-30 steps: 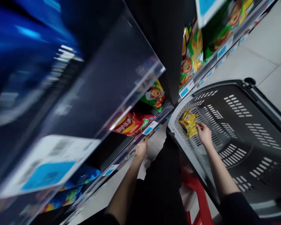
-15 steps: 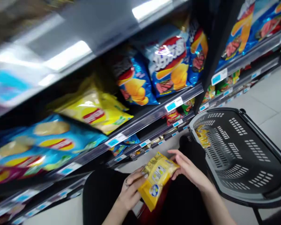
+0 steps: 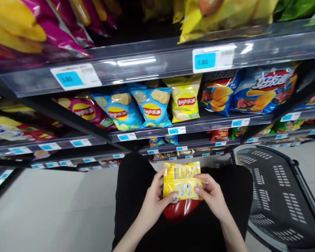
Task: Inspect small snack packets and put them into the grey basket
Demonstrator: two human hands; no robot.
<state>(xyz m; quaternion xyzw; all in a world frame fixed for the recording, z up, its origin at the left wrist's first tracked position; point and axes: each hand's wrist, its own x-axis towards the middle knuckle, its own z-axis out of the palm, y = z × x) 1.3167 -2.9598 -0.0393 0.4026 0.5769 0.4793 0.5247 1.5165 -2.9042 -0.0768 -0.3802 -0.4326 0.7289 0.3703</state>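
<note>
A yellow snack bag (image 3: 182, 180) lies between my two hands above my lap, its printed back face toward me. My left hand (image 3: 157, 197) grips its left edge, thumb across the lower left corner. On the other side my right hand (image 3: 211, 192) pinches the right edge with thumb and fingers. Beneath the bag a shiny red rounded surface (image 3: 180, 210) shows between my dark-clothed legs; what it is I cannot tell.
A grey and black shopping basket (image 3: 280, 189) stands on the floor to my right. In front, shelves hold blue chip bags (image 3: 153, 106), a yellow chip bag (image 3: 186, 99) and larger blue bags (image 3: 265, 91). Price tags (image 3: 177, 130) line the shelf edges.
My view has turned and levelled toward the shelves. The yellow bag has been straightened, and my right hand has closed from a looser hold onto its right edge.
</note>
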